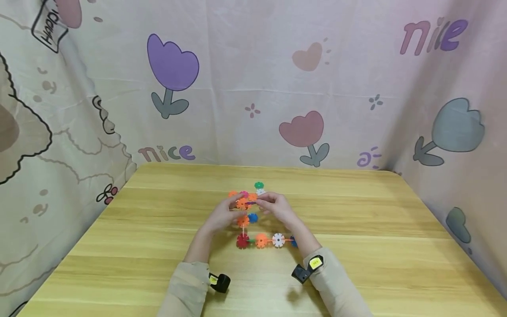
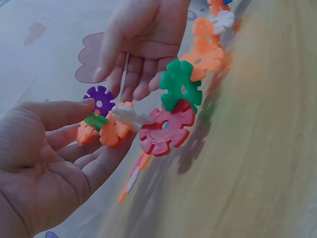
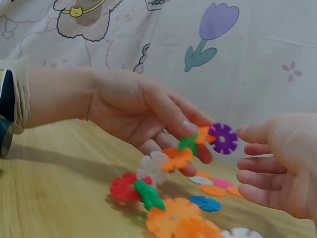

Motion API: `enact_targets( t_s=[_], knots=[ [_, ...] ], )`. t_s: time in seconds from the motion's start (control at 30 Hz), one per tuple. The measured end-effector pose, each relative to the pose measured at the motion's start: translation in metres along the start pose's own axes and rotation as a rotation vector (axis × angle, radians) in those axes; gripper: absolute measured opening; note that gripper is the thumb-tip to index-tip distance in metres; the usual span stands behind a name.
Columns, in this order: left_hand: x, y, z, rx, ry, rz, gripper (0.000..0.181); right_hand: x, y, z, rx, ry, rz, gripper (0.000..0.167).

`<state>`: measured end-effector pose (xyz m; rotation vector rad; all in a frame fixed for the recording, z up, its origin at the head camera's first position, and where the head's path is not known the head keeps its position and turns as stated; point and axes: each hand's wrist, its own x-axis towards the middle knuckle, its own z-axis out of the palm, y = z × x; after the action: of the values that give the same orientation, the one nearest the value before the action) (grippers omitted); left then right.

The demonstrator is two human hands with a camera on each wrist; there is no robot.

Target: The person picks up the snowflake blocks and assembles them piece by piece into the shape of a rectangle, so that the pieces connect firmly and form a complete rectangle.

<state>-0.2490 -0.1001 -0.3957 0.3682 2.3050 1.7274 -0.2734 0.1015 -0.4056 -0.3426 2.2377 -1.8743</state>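
Observation:
My left hand (image 1: 222, 215) holds one end of a chain of interlocking plastic snowflake discs, its thumb and fingers pinching around an orange disc (image 3: 177, 158) and a small green disc (image 2: 96, 120). A purple disc (image 3: 223, 139) stands upright at that end. From there the chain runs through a white disc (image 3: 153, 167) to a red disc (image 2: 167, 128), then turns right along the table through green, orange and white discs. My right hand (image 1: 279, 209) is beside the purple disc, fingers loosely bent, its thumb tip very close; whether it touches is unclear.
Behind the hands lie more discs on the wooden table (image 1: 130, 246): a green one (image 1: 259, 185), a pink one (image 3: 222, 182) and a blue one (image 3: 205, 203), among orange and white ones. A printed curtain (image 1: 237, 66) hangs behind the table. Each wrist wears a small black camera (image 1: 222, 283).

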Motion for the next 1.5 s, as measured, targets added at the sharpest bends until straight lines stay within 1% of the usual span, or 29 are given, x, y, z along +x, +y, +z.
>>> enact_targets(
  t_s=[0.07,0.17,0.23,0.3,0.43,0.6,0.7,0.83,0.93,1.07,1.27,1.33,1.5],
  knots=[
    [-0.002,0.0,-0.002,0.015,0.012,-0.015,0.06,-0.001,0.002,-0.003,-0.011,0.01,0.007,0.031],
    [-0.006,-0.001,-0.005,0.015,-0.005,-0.029,0.061,-0.002,0.007,-0.006,-0.036,0.02,0.02,0.027],
    [-0.007,-0.003,-0.009,0.003,-0.028,-0.035,0.061,-0.003,0.012,-0.007,-0.088,0.009,0.024,0.026],
    [-0.009,-0.006,-0.013,-0.004,-0.038,-0.041,0.061,-0.003,0.015,-0.007,-0.153,-0.012,0.015,0.027],
    [-0.013,-0.011,-0.022,0.023,-0.019,-0.051,0.059,0.0,0.02,-0.004,-0.311,-0.071,-0.018,0.027],
    [-0.016,-0.014,-0.032,0.049,-0.019,-0.053,0.059,0.002,0.018,0.004,-0.433,-0.136,-0.043,0.031],
    [-0.017,-0.014,-0.036,0.053,-0.024,-0.055,0.06,0.003,0.013,0.009,-0.487,-0.158,-0.051,0.033],
    [-0.017,-0.014,-0.039,0.03,-0.024,-0.06,0.06,0.004,0.009,0.013,-0.554,-0.162,-0.068,0.029],
    [-0.016,-0.014,-0.04,0.032,-0.028,-0.053,0.059,0.005,0.008,0.015,-0.588,-0.154,-0.077,0.023],
    [-0.015,-0.014,-0.039,0.036,-0.034,-0.043,0.058,0.006,0.009,0.016,-0.572,-0.143,-0.071,0.02],
    [-0.013,-0.014,-0.032,0.02,-0.02,-0.06,0.056,0.003,0.01,0.012,-0.449,-0.115,-0.035,0.018],
    [-0.012,-0.015,-0.031,0.022,-0.012,-0.062,0.056,0.002,0.011,0.009,-0.41,-0.095,-0.024,0.016],
    [-0.012,-0.015,-0.029,0.006,-0.012,-0.064,0.056,-0.001,0.015,0.003,-0.312,-0.04,0.008,0.019]
  ],
)
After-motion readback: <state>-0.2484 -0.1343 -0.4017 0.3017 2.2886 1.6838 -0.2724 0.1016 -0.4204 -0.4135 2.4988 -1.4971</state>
